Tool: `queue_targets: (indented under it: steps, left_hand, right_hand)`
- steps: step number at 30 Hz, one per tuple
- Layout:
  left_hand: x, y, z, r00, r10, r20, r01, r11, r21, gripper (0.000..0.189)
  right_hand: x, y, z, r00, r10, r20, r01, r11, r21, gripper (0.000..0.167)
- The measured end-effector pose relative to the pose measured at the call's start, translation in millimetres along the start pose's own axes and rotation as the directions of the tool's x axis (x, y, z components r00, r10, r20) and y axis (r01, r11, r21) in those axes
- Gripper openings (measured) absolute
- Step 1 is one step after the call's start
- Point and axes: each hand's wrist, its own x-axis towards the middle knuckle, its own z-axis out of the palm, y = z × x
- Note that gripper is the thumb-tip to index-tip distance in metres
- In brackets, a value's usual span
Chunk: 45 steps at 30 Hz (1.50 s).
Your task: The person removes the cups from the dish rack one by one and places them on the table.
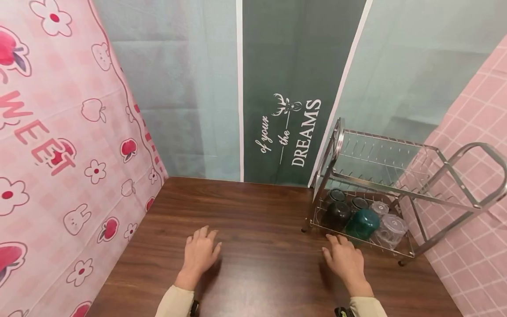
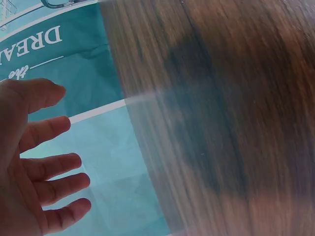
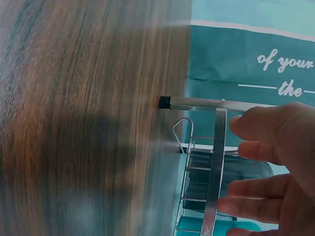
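My left hand (image 1: 200, 253) hovers over the left half of the wooden table, fingers spread and relaxed, holding nothing. In the left wrist view its fingers (image 2: 54, 167) are loosely extended above the tabletop. My right hand (image 1: 343, 259) is over the table just in front of a metal dish rack (image 1: 364, 182), its fingers relaxed and holding nothing. On the rack's lower tier sit several upturned cups: a teal cup (image 1: 362, 223), a dark cup (image 1: 337, 214), a clear cup (image 1: 392, 230) and others behind. In the right wrist view the fingers overlap the rack's lower bar (image 3: 216, 172).
The brown wooden table (image 1: 253, 246) runs back to a green cloth backdrop (image 1: 293, 53) with white lettering. A pink patterned cloth (image 1: 79, 145) hangs along the left, and a pink checked cloth (image 1: 475, 185) along the right behind the rack. The rack's upper wire tier (image 1: 384, 154) holds no dishes.
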Motion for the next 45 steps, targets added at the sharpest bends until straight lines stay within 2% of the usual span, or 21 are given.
queue_targets:
  steps: [4,10,16,21,34,39,45]
  left_hand:
    - [3.3,7.6,-5.8,0.999,-0.025,0.047,0.027,0.999,-0.046,0.04]
    - [16.2,23.4,-8.6,0.996,-0.029,0.084,0.039,0.991,-0.125,0.04]
    - [25.8,35.2,-5.3,0.99,-0.008,0.14,0.03,0.987,-0.159,0.04]
    - [31.9,42.6,-3.9,0.99,0.014,0.142,0.01,0.985,-0.172,0.039]
    - [35.1,58.2,4.8,0.994,0.068,0.081,-0.055,0.987,-0.149,0.037]
    - [33.6,65.9,11.4,0.991,0.105,0.076,-0.097,0.99,-0.101,0.037]
    - [35.8,76.4,14.9,0.986,0.129,0.104,-0.116,0.986,-0.119,0.038]
  right_hand:
    - [-0.4,-1,-4,0.999,0.002,0.04,-0.004,1.0,0.03,0.048]
    - [4.5,2,-13,0.996,-0.001,0.09,-0.007,0.996,0.091,0.05]
    - [16.8,3,-33,0.973,-0.014,0.23,-0.018,0.99,0.137,0.052]
    - [27.8,5,-51,0.96,-0.013,0.281,-0.031,0.988,0.151,0.055]
    - [44.0,11,-70,0.949,-0.014,0.316,-0.035,0.989,0.146,0.059]
    - [50.7,13,-74,0.966,-0.028,0.258,-0.003,0.993,0.121,0.055]
    - [55.4,15,-79,0.98,-0.04,0.197,0.024,0.997,0.08,0.056]
